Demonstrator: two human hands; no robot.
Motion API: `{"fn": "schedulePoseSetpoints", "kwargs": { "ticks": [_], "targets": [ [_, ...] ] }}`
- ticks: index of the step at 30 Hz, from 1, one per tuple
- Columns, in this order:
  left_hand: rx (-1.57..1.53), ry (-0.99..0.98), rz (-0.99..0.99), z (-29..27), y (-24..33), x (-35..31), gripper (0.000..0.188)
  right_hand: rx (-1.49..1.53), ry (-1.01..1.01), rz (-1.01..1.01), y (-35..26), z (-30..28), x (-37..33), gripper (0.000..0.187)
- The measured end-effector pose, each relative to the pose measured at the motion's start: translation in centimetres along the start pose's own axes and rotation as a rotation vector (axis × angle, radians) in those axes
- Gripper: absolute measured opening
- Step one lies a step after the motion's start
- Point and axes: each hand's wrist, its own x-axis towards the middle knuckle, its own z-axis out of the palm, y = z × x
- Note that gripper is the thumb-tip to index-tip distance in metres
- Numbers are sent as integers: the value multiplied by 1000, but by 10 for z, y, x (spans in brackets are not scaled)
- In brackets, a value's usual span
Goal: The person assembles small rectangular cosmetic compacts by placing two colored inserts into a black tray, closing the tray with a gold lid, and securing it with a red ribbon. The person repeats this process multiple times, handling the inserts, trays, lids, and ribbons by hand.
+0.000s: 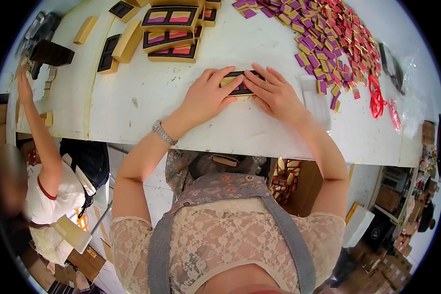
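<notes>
Between my hands on the white table lies a gold box with a dark two-window insert (238, 74); bits of purple, pink and gold show in its windows. My left hand (207, 97) grips the box's left end, its fingers over the top and its thumb at the near side. Across the right end my right hand (275, 93) presses with bent fingers, covering much of that window. Both hands touch the box, and some fingertips overlap its contents.
Filled gold boxes (170, 55) are stacked at the far left-centre, beside unfilled ones (108, 60). A heap of small purple, red and gold packets (323, 44) spreads at far right, near red ribbon (376, 100). A co-worker's arm (41, 125) reaches over the table at left.
</notes>
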Motion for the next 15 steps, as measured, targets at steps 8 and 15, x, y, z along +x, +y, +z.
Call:
{"fn": "schedulePoseSetpoints", "kwargs": {
  "ticks": [8, 15],
  "targets": [
    [700, 624, -349, -110, -135, -20, 42, 289, 154, -147, -18, 17, 43, 37],
    [539, 527, -792, -111, -106, -73, 36, -29, 470, -33, -19, 75, 170, 29]
  ]
}}
